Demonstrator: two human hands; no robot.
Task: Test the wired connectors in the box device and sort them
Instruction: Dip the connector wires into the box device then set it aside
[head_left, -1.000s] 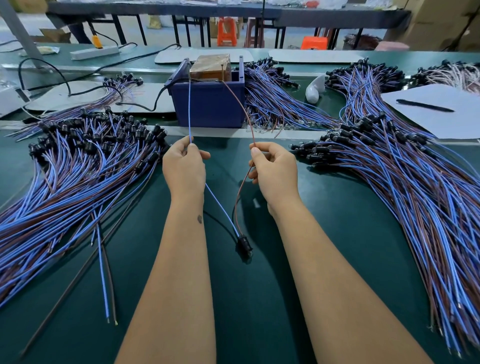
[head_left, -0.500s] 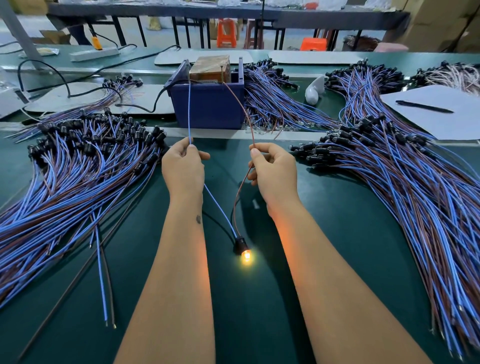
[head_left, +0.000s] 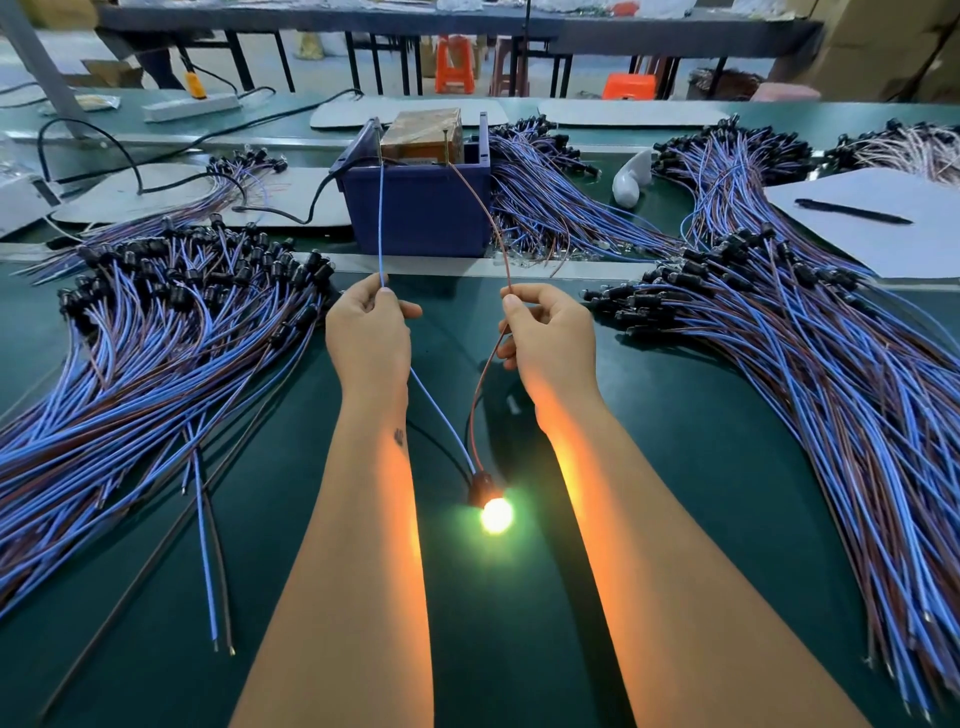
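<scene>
Left hand: pinches the blue lead, whose end reaches the box device ahead.
Right hand: pinches the brown lead, likewise run to the box.
Connector: hangs lit between the forearms, nearer the person than the hands.
Risk, contact loss: a slack pinch lets a lead end slip, giving a false fail.
Risk, missort: piles flank both hands; misplacement mixes tested with untested.

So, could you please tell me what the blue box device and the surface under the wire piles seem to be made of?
The blue box device looks like moulded plastic: uniform matte colour, thin straight walls with a raised rim. The green work surface looks like a rubber or vinyl bench mat: smooth, dull sheen, no grain, though that is uncertain.
</scene>
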